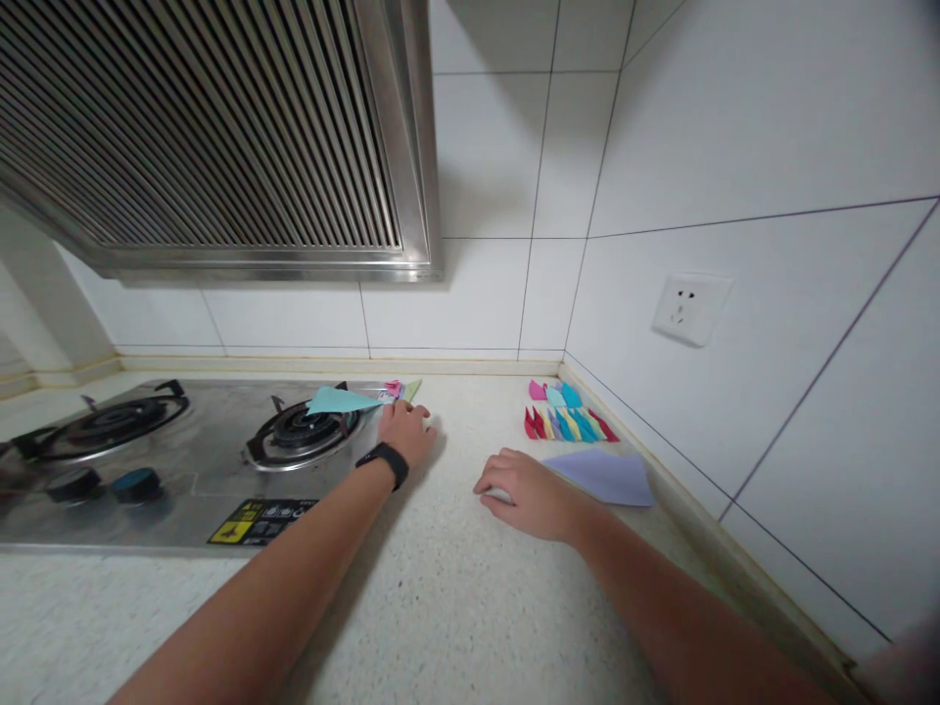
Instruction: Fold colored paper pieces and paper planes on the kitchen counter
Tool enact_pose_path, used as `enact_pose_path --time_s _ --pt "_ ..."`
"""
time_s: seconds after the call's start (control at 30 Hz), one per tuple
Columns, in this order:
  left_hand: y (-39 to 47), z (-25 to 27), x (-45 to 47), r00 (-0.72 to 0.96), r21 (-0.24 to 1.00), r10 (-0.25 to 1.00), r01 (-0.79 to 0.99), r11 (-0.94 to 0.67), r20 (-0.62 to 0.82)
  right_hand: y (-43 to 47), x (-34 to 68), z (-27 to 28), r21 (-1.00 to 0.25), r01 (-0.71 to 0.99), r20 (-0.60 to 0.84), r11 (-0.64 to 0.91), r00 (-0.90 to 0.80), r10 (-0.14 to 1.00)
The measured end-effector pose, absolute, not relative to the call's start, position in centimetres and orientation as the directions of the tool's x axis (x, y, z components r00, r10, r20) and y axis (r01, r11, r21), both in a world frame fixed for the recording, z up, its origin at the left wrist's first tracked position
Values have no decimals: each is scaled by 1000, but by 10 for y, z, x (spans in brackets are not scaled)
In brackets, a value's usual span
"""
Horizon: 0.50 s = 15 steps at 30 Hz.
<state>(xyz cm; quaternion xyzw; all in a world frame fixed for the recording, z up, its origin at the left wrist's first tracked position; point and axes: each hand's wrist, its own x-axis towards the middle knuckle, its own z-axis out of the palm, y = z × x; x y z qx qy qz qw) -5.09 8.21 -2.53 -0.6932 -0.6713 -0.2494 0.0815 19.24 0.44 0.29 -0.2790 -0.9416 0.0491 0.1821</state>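
Observation:
My left hand (407, 431), with a black band at the wrist, rests on the counter by the stove's right edge. Its fingers are loosely bent and apart, with nothing visible in them. Just beyond it lie a light-blue pointed paper (338, 400), reaching over the burner, a small pink paper piece (393, 388) and a pale green paper (412, 390). On the bare counter sits my right hand (525, 493), fingers curved and thumb apart, apparently holding nothing. A lavender folded paper (606, 476) lies beside it, partly behind the hand. Past that is a row of small coloured folded paper pieces (573, 424).
More folded pieces in pink and blue (558, 394) lie near the back corner. The gas stove (212, 490) fills the left side, below a metal range hood (403, 196). White tiled walls meet at the right, one with a socket (691, 308).

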Motion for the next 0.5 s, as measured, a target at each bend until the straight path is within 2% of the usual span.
enact_pose_path --time_s 0.1,0.5 --pt "99 -29 -57 -81 183 910 983 5 407 4 193 3 -195 510 314 838 -777 546" --pt "105 -40 -56 -54 102 932 995 18 358 6 194 3 -203 518 306 831 -772 557"
